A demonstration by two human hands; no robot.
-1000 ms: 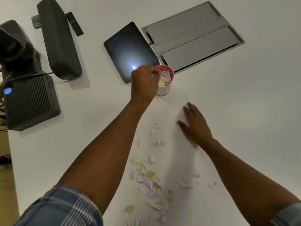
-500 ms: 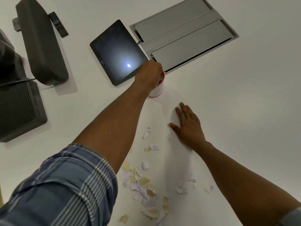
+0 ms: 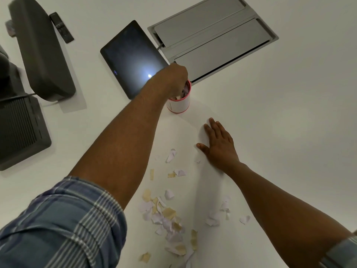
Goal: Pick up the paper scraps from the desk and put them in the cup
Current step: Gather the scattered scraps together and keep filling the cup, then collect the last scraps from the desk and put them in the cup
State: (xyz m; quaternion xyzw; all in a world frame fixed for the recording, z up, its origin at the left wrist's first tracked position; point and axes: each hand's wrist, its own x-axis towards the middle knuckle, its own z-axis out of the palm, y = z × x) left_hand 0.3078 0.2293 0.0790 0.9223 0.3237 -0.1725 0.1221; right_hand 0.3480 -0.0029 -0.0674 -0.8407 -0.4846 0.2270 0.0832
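One cup [image 3: 178, 105]. One tablet [image 3: 133, 59]. One remote control [image 3: 61, 27]. Two hands: left hand [image 3: 173, 80], right hand [image 3: 219, 145]. Paper scraps [image 3: 166, 215]: several dozen loose, too overlapped for exact count.

An office or meeting room is suggested. A broad white counter [image 3: 289, 132] is seen, into which a grey hinged cable-access hatch [image 3: 212, 37] is set flush, as is usual in conference furniture. A dark tablet [image 3: 133, 59] is laid just beside the hatch, with a cable led from under the hatch lid toward it. At the left, dark grey equipment with a ribbed housing [image 3: 19, 130], a long dark padded part [image 3: 40, 51] and a slim black remote [image 3: 61, 27] are placed.
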